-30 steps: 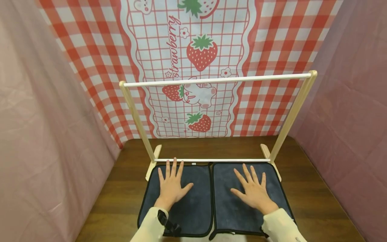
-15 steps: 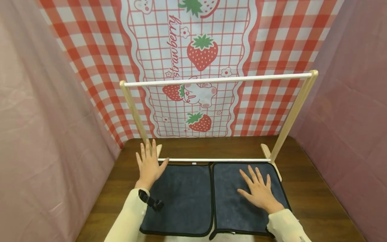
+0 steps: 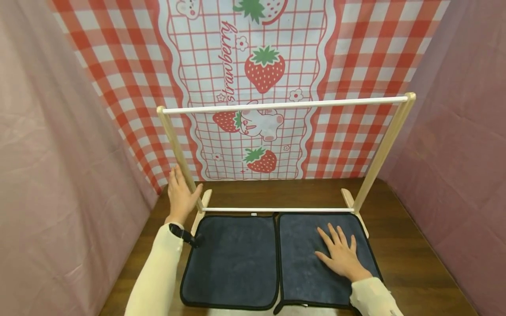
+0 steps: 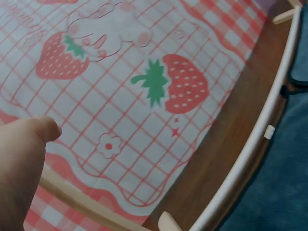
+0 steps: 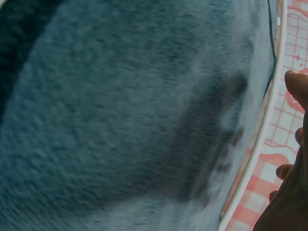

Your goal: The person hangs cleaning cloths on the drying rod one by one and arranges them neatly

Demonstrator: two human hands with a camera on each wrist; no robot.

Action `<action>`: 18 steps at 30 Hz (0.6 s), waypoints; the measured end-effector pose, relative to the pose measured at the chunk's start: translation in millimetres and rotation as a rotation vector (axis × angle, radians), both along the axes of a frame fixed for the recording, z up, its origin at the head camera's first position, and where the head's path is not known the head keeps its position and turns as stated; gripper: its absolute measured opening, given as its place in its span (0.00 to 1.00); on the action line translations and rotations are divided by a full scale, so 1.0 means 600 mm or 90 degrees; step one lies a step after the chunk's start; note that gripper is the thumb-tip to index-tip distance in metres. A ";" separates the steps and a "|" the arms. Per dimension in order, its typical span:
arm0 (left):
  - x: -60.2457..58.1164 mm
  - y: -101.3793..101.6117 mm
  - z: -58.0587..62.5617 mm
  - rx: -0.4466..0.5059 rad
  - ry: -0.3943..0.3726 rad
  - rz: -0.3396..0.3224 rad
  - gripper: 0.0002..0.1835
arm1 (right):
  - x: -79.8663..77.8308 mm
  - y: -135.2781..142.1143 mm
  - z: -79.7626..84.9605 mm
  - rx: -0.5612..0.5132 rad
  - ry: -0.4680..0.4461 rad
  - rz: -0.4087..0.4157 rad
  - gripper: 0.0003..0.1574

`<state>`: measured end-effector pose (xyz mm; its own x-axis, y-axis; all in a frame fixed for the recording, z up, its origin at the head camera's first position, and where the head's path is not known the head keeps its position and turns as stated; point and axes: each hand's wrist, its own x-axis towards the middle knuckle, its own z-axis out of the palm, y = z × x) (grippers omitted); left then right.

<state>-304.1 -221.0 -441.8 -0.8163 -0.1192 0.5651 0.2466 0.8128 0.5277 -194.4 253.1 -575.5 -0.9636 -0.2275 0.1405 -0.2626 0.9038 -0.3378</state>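
Note:
My left hand is at the left post of a wooden rack, its straight fingers outside the post and its thumb across toward the inner side. In the left wrist view the thumb sticks out above that post. With fingers spread, my right hand is over the right dark blue cloth, whose black edging has a small loop at the near corner. A matching cloth lies flat beside it on the left. In the right wrist view a dark shadow falls on the cloth.
The rack has a white top bar and a white lower bar just behind the cloths. Under it is a brown wooden table. A strawberry-print checked sheet hangs behind, with pink curtains at both sides.
My left hand has moved from over the left cloth leftward and away to the rack's left post. My right hand has shifted slightly to the right and nearer, staying over the right cloth.

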 end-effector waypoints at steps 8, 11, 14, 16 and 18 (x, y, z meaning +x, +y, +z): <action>-0.017 -0.011 0.032 0.174 0.009 -0.074 0.51 | 0.000 0.009 -0.022 -0.014 -0.030 0.003 0.47; -0.022 -0.014 0.039 0.225 0.024 -0.100 0.50 | 0.000 0.011 -0.026 -0.027 -0.041 -0.001 0.48; -0.030 -0.017 0.042 0.273 0.036 -0.131 0.50 | -0.001 0.012 -0.031 -0.049 -0.048 -0.002 0.49; -0.034 -0.018 0.044 0.299 0.039 -0.143 0.50 | -0.005 0.012 -0.036 -0.058 -0.060 -0.004 0.50; -0.037 -0.018 0.047 0.314 0.042 -0.148 0.49 | -0.010 0.012 -0.041 -0.062 -0.074 -0.008 0.52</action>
<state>-326.2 -232.0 -413.6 -0.8173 -0.2037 0.5390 0.4362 0.3926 0.8097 -200.4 260.3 -600.2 -0.9772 -0.2066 0.0483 -0.2059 0.8684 -0.4512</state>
